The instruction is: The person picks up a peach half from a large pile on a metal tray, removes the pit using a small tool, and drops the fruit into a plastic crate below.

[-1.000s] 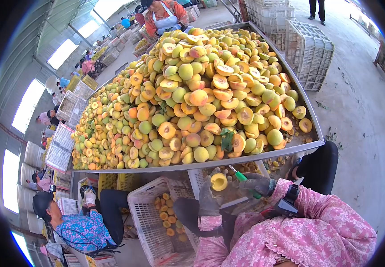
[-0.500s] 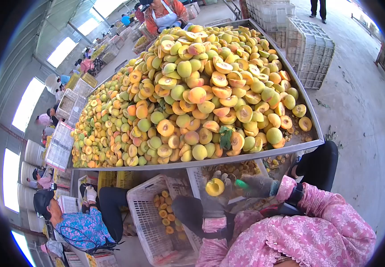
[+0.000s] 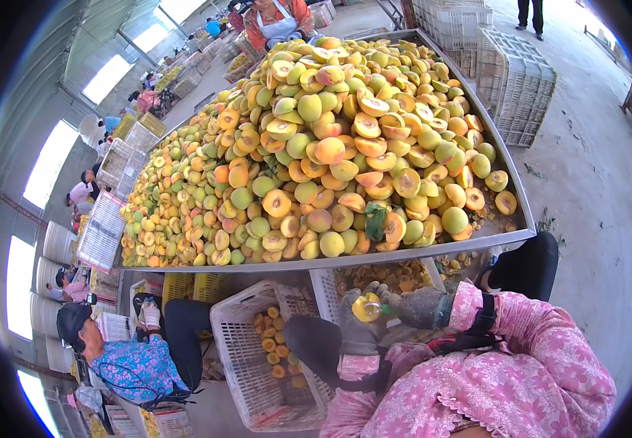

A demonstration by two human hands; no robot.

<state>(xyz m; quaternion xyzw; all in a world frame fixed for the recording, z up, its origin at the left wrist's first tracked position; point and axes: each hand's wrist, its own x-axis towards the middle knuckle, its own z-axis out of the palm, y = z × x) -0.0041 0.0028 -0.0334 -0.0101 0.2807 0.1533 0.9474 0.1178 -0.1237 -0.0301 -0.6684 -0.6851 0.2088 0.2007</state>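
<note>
My left hand [image 3: 360, 321], in a grey glove, holds a yellow halved fruit [image 3: 366, 307] with its cut side up. Right beside it, my right hand [image 3: 418, 306], gloved too, is closed round a green-handled tool [image 3: 389, 310] whose tip meets the fruit. Both hands are over a pale crate [image 3: 326, 293] with fruit scraps in it, below the edge of the metal table. A white crate [image 3: 232, 350] holding several orange fruit halves stands to the left of my knee.
A metal-rimmed table [image 3: 316, 266] bears a large heap of halved fruit [image 3: 330, 153]. A co-worker [image 3: 129, 365] in blue sits at the left, another person [image 3: 276, 22] stands behind the heap. Stacked crates [image 3: 513, 87] stand at the right.
The green-handled tool has moved left and its tip now reaches the fruit. My two hands are closer together. The whole view has shifted slightly.
</note>
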